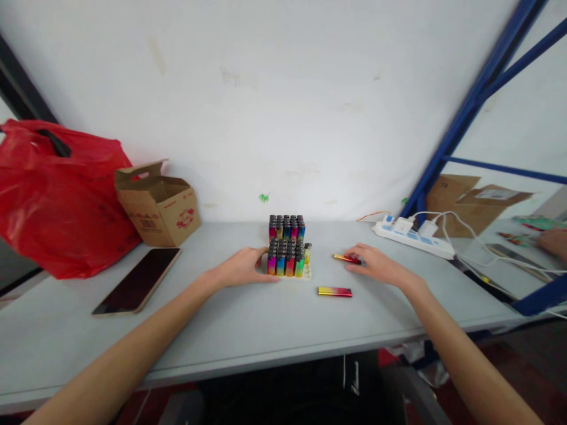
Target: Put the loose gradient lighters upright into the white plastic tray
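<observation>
Upright lighters with black tops and rainbow-coloured bodies fill most of a pale tray (308, 274) in the middle of the table. My left hand (243, 267) grips this tray at its left side, thumb at the front corner and fingers behind. A yellow lighter (307, 254) stands alone in the right column, with pale slots bare in front of it. My right hand (371, 263) is closed on the dark end of a red-and-yellow lighter (343, 258), held flat at or just above the table. Nearer me, another yellow-and-red lighter (335, 291) lies flat.
Behind the tray stands a second block of lighters (287, 226). On the left are a phone (137, 280), an open cardboard box (162, 209) and a red plastic bag (66, 195). A power strip (414, 236) with cables lies right, by a blue frame (469, 112); beyond it shows another person's hand (553, 242).
</observation>
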A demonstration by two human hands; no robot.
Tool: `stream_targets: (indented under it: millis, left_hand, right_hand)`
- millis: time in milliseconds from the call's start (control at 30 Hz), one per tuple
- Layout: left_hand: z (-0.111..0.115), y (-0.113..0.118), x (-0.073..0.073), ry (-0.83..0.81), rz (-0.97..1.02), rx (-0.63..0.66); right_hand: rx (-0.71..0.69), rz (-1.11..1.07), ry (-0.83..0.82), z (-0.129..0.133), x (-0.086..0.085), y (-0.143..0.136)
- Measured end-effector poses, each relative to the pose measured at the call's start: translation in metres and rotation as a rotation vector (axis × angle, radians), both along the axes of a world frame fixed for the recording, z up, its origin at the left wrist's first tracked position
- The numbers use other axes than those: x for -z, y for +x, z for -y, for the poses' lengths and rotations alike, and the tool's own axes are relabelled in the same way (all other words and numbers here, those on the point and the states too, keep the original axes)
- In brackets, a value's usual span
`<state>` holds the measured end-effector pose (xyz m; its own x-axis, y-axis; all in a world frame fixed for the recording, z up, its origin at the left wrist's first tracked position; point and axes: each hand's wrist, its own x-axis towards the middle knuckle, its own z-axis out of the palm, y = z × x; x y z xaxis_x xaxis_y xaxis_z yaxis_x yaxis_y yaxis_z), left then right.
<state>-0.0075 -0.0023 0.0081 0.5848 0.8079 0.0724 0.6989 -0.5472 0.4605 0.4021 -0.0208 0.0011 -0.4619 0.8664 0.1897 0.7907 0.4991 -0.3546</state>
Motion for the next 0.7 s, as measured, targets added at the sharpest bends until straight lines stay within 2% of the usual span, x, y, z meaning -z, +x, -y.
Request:
stream_targets:
  millis: [100,233,333,467,567,700]
  left_hand:
    - [0.002,0.002,-0.003,0.012,-0.014,-0.003]
    - [0.004,0.004,-0.005,0.018,-0.061,-0.011]
    - [0.003,0.004,-0.005,0.015,-0.067,-0.014]
    - [0.004,0.004,-0.006,0.011,-0.052,-0.011]
    - [0.007,0.005,-0.009,-0.001,-0.038,0.004]
    - [0.008,0.006,-0.01,0.007,-0.046,-0.006]
  right_hand:
    - [0.015,-0.047,-0.014,0.002,0.005,0.0]
    - [0.027,-0.202,-0.083,-0.002,-0.003,-0.008]
    - [-0.005,-0.324,-0.154,-0.012,-0.013,-0.022]
    - [0.052,-0.583,-0.105,-0.036,-0.02,-0.05]
    - [0.077,-0.827,-0.133,-0.05,-0.015,-0.071]
    - [0.104,-0.958,-0.172,-0.054,0.0,-0.086]
